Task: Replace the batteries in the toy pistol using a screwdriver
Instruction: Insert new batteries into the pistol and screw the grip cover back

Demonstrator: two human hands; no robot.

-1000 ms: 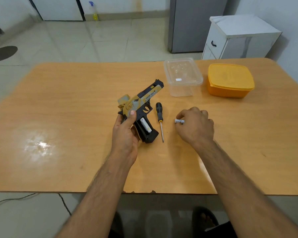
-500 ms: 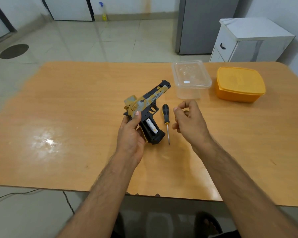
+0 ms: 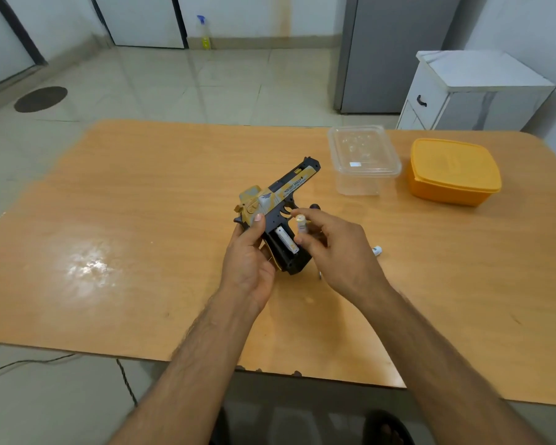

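My left hand (image 3: 249, 256) grips the black and gold toy pistol (image 3: 278, 195) by the rear of its frame, muzzle pointing up and to the right. The grip's battery bay is open, with one white battery (image 3: 286, 240) seated inside. My right hand (image 3: 337, 248) pinches a second white battery (image 3: 301, 224) upright, right beside the open bay. Another battery (image 3: 377, 250) lies on the table behind my right hand. The screwdriver is mostly hidden under that hand; its black handle end (image 3: 314, 206) and metal tip (image 3: 320, 276) show.
A clear lidded plastic container (image 3: 363, 159) and an orange lidded box (image 3: 453, 171) stand at the back right of the wooden table (image 3: 126, 236). A white cabinet (image 3: 475, 91) and a grey fridge stand beyond the table.
My right hand picked a battery up from the table and brought it left to the pistol's open grip. The left hand kept its hold on the pistol.
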